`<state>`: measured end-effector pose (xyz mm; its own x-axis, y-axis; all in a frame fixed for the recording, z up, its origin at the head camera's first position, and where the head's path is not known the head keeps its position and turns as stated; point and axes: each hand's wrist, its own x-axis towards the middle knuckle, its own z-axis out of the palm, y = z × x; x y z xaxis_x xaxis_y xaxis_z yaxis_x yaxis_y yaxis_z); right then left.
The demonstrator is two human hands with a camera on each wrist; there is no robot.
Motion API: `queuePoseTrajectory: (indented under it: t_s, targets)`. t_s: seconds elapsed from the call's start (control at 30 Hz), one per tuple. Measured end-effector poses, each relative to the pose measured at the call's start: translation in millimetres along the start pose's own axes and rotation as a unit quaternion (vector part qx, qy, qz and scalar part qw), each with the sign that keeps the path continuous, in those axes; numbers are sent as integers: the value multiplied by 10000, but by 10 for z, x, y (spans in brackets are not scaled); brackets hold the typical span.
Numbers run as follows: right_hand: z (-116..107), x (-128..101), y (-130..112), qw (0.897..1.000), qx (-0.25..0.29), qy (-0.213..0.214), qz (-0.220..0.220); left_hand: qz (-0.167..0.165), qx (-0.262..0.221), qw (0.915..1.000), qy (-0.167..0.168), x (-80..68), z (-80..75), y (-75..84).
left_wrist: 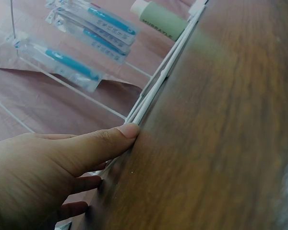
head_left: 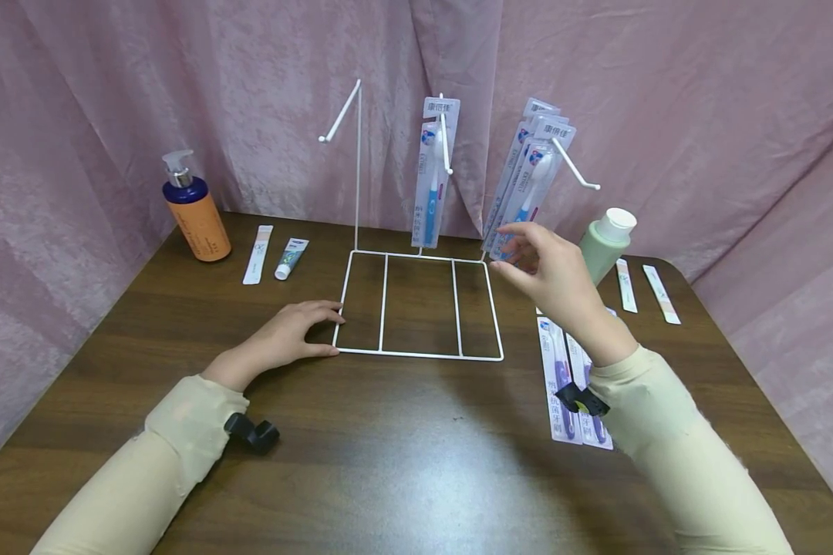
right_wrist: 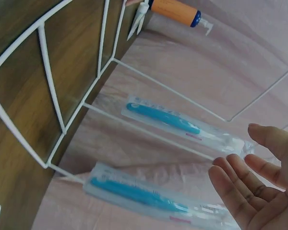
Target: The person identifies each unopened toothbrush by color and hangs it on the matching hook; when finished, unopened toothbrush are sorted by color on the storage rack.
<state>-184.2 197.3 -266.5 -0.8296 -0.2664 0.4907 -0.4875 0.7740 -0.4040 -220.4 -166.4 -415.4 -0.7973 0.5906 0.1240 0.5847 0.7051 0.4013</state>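
Note:
A white wire display rack (head_left: 419,355) stands on the table with three upright hooked arms. My left hand (head_left: 288,331) rests at its front left corner, thumb on the corner and fingertips by the left bar. A packaged blue toothbrush (head_left: 429,193) hangs on the middle hook. Several more toothbrush packs (head_left: 527,173) hang on the right hook. Beside their lower end is my right hand (head_left: 558,281), fingers loosely bent and a gap to the thumb; the right wrist view shows nothing held in it. Packaged purple toothbrushes (head_left: 557,381) lie on the table under the right forearm, partly hidden.
An orange pump bottle (head_left: 200,223), a white sachet (head_left: 257,256) and a small tube (head_left: 291,258) are at the back left. Behind my right hand stands a green bottle (head_left: 602,247). Two sachets (head_left: 661,294) lie at the right. A pink curtain hangs behind.

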Motion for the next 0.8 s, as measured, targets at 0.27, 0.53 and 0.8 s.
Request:
queuePoseTrajectory:
  t_s: [0.27,0.53,0.8]
  targets:
    - [-207,-190,58,9991,-132,-396,68,17,22,10000,19,-1,3,-7]
    - [-376,-353,176,9961,-558,-681,111,-6,-17,10000,13,-7,4,-6]
    - [-538,-536,316,9908,-830,-1034,287,2,-8,10000,7,-4,16,-19]
